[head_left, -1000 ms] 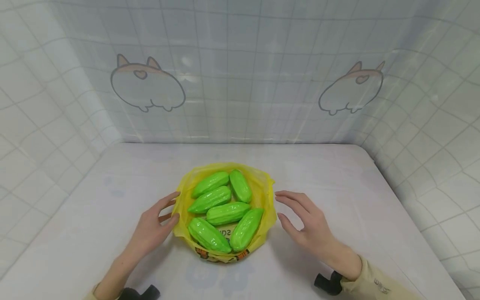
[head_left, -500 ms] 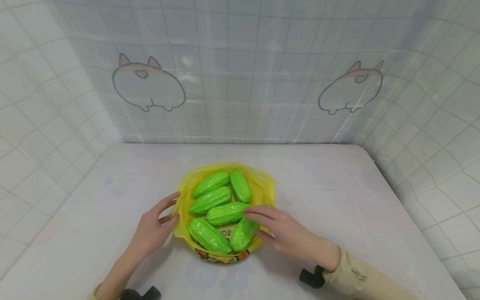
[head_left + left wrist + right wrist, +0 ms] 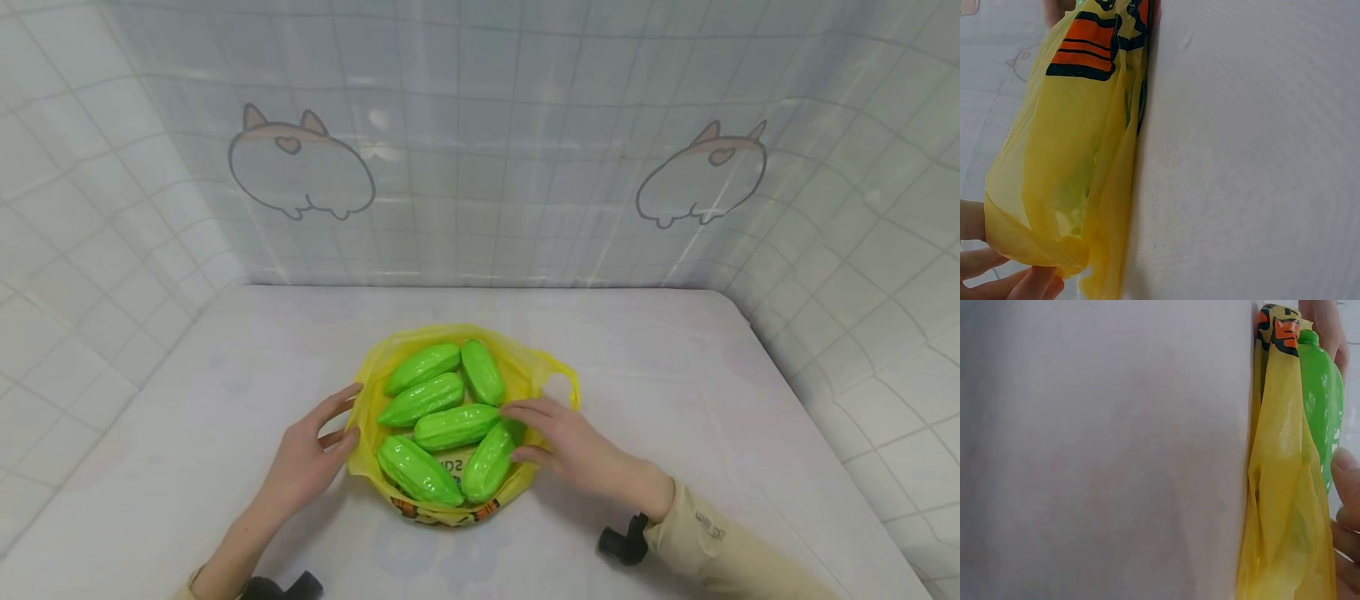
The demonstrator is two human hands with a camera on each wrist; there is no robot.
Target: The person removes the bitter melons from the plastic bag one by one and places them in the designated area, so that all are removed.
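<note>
In the head view a yellow plastic bag (image 3: 360,425) stands with its mouth spread wide. Several glossy, bright green, ridged bitter-melon-like vegetables (image 3: 455,427) lie inside. My left hand (image 3: 303,458) touches the bag's left side, thumb and fingers apart; in the left wrist view the fingertips (image 3: 1034,282) rest at its yellow edge. My right hand (image 3: 573,446) reaches over the right rim, beside the lower right green vegetable (image 3: 489,462), fingers fairly straight. The right wrist view shows the thumb (image 3: 1346,467) close to a green vegetable (image 3: 1319,394); whether it presses it I cannot tell.
A pale cloth-covered table (image 3: 660,350) lies beneath the bag. A bag handle loop (image 3: 575,385) sticks out to the right. White grid-patterned curtains (image 3: 495,167) enclose the back and sides. Each wrist carries a black camera mount (image 3: 624,540).
My right hand has come in from the right onto the bag, then shifted slightly back. The handle loop now stands out at the right rim. My left hand stays almost in place.
</note>
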